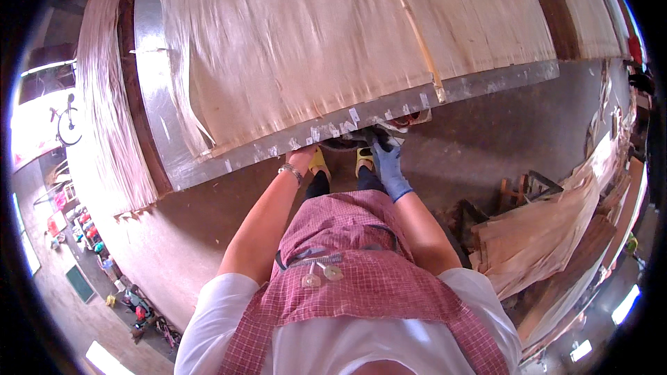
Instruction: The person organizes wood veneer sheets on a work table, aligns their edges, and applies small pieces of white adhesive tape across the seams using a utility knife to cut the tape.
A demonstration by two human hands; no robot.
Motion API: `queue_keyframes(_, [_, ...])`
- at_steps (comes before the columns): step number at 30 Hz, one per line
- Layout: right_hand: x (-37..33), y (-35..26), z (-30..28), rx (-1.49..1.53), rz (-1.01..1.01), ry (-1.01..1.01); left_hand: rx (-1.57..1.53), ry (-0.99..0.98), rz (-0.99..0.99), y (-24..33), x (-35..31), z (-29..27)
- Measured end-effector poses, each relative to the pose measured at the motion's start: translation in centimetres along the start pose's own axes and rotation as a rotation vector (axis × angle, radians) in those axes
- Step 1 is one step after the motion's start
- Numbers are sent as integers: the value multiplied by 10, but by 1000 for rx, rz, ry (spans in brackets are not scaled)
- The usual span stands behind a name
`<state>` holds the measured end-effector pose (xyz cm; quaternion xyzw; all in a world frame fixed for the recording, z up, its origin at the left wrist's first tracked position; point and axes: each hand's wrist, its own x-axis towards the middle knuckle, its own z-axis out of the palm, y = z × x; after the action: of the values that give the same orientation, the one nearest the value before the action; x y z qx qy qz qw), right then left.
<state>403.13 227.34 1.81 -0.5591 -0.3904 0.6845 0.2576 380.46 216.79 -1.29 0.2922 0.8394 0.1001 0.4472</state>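
Note:
In front of me a thin, pale wood veneer sheet (292,48) covers most of a grey tabletop (156,76). Small white scraps of tape (354,115) stick along the table's near edge. My bare left hand (301,157), with a metal band at the wrist, is at this edge; its fingers are mostly hidden. My right hand (388,165) wears a blue glove and reaches beneath the edge beside a dark item (379,135) I cannot make out. The glove's fingertips are hidden there, so its grip does not show. A narrow yellowish strip (417,35) lies across the veneer.
More veneer (114,97) lies on the left beyond a brown gap. To the right, a stack of veneer sheets (538,232) leans low near a dark metal frame (542,184). Assorted items (135,302) line the far left, and a bicycle (69,121) stands by the bright opening.

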Motion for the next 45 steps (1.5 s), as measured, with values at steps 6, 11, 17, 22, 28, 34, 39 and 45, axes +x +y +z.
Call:
queue_keyframes(6, [10, 7, 13, -101, -113, 160, -105, 22, -143, 12, 0, 2])
queue_keyframes(11, [11, -6, 18, -39, -211, 84, -30, 75, -109, -89, -47, -54])
queue_keyframes(17, [23, 19, 10, 10, -217, 170, 175, 515, -747, -252, -225, -214])
queue_keyframes(22, [-45, -54, 52, -70, 28, 159, 100, 546, -699, -318, -288, -240])
queue_keyframes(28, [-133, -52, 172, -387, -470, -948, -64, -170, -90, -138, -203, -190])
queue_keyframes(34, [-139, -110, 204, -692, -36, -1178, -115, 67, 435, -56, -215, -249])
queue_keyframes(39, [-84, -118, 100, -831, -103, -855, -218, 151, 363, -89, -186, -291])
queue_keyframes(45, [-93, -187, -37, -994, -6, -533, -68, 439, 370, -97, -164, -340])
